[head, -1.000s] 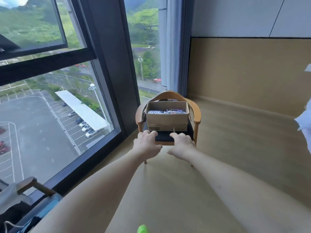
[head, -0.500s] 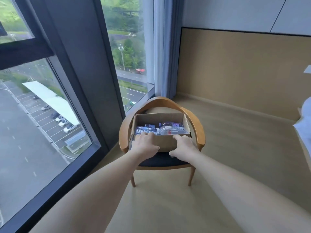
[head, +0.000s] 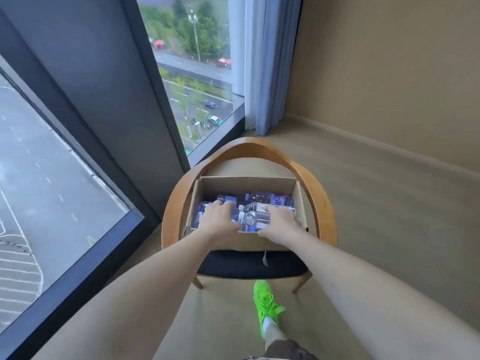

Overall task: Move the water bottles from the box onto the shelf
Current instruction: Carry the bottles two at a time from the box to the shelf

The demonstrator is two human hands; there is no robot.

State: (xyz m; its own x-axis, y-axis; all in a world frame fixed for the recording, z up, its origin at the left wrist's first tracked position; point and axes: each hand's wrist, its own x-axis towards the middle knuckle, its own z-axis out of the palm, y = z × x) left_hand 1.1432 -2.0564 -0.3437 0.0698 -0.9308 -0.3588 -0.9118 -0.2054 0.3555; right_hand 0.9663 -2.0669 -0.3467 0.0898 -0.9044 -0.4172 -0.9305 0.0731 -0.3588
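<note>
An open cardboard box [head: 248, 184] stands on the dark seat of a wooden armchair [head: 249, 146]. Several water bottles with blue labels [head: 270, 198] lie flat inside it. Both my hands are down in the box. My left hand [head: 220, 219] curls over a blue-labelled bottle at the left. My right hand [head: 280, 220] wraps round the body of a clear bottle [head: 250, 216], whose cap end points left between my hands. No shelf is in view.
A floor-to-ceiling window [head: 59, 178] with a dark frame runs along the left, close to the chair. A curtain [head: 270, 63] hangs in the corner. A tan wall [head: 389, 74] closes the back and right. My foot in a bright green shoe [head: 265, 302] stands before the chair.
I have stepped up to the chair. Both hands have moved from the box's front edge down into the box and onto the bottles.
</note>
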